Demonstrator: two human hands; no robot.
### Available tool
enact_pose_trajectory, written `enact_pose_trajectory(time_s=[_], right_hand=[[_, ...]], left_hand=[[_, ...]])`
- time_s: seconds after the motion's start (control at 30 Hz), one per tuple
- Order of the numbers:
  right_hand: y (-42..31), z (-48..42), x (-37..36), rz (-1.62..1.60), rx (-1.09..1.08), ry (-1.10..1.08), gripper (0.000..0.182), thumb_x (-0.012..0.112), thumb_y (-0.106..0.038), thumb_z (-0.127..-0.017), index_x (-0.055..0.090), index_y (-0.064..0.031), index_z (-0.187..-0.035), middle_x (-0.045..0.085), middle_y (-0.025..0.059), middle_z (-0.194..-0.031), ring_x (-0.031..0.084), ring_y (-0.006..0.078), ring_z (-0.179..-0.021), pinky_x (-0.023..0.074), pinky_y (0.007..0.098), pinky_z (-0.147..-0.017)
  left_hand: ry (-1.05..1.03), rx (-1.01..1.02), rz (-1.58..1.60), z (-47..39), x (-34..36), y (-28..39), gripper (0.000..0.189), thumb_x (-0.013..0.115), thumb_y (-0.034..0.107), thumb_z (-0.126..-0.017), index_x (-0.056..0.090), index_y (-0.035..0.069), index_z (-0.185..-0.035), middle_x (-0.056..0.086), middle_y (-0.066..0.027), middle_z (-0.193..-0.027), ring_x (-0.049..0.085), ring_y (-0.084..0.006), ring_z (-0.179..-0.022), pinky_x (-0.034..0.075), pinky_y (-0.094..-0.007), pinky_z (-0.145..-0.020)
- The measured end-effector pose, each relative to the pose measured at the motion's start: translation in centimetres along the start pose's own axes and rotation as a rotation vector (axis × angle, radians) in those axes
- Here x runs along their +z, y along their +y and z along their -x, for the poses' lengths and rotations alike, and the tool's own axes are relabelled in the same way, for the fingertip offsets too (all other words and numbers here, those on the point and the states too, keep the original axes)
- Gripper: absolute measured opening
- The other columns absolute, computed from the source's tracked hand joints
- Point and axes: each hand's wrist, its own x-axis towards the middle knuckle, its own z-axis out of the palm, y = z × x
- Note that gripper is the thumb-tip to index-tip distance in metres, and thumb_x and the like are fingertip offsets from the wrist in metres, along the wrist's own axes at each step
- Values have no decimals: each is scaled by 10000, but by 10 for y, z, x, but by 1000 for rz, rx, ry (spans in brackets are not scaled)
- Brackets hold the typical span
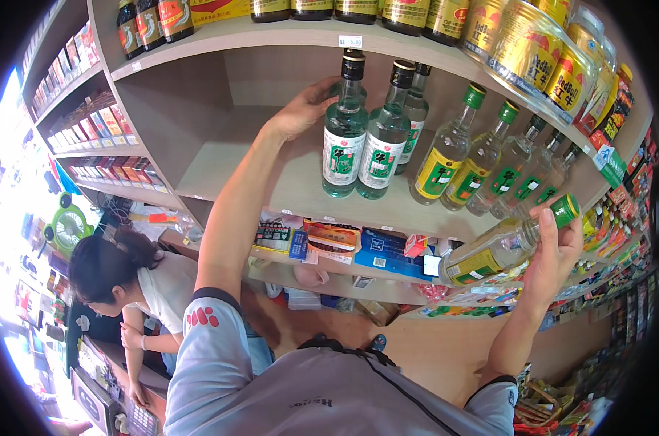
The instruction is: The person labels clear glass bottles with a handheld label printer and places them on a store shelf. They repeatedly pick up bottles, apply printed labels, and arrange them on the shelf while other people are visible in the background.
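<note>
My right hand (558, 250) grips a clear glass bottle (487, 253) by its neck, just below the green cap. This bottle has a yellow and green label and is held tilted in front of the shelf edge. My left hand (307, 106) reaches into the shelf, its fingers partly hidden behind a green-tinted bottle (345, 147) with a white and green label and a black cap. Another glass bottle shows partly behind that one, at my fingertips. A similar white-labelled bottle (384, 150) stands to the right. Two yellow-labelled bottles (437, 163) with green caps stand farther along.
Several clear bottles (506, 180) continue the row rightward on the wooden shelf (237, 174). Red Bull cans (525, 43) and dark bottles (406, 16) fill the shelf above. Boxes (332, 240) lie below. A person (160, 278) sits at my left by a counter with a calculator (141, 419).
</note>
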Motion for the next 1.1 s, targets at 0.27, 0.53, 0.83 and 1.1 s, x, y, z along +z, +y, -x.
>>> enact_pose_trajectory(time_s=[0.27, 0.53, 0.83, 1.1], right_hand=[[2, 3, -10, 30, -4, 35, 224, 732, -142, -987, 638, -20, -1149, 674, 68, -1014, 637, 142, -941, 490, 297, -896], [6, 2, -12, 3, -1, 11, 232, 726, -138, -989, 639, -12, -1163, 677, 77, -1022, 623, 146, -946, 481, 313, -919], [6, 3, -4, -34, 13, 13, 246, 728, -116, -977, 630, -21, -1182, 681, 75, -1028, 633, 145, -953, 483, 317, -931], [3, -3, 17, -93, -18, -83, 234, 727, -123, -980, 624, -25, -1166, 671, 71, -1014, 622, 145, -946, 473, 314, -926]], left_hand=[[263, -8, -280, 10, -64, -3, 812, 727, 414, -1003, 368, 13, -1611, 586, -177, -1478, 534, -254, -1367, 393, -392, -1176], [390, -40, -181, 24, -100, 0, 834, 701, 413, -1021, 301, 5, -1629, 517, -167, -1529, 483, -266, -1410, 392, -402, -1172], [669, 242, -142, 82, 39, -7, 875, 770, 316, -961, 286, -21, -1607, 468, -250, -1555, 461, -348, -1452, 422, -455, -1165], [340, 21, -291, 108, 98, -9, 855, 845, 85, -880, 334, -20, -1557, 577, -172, -1450, 571, -238, -1351, 450, -402, -1164]])
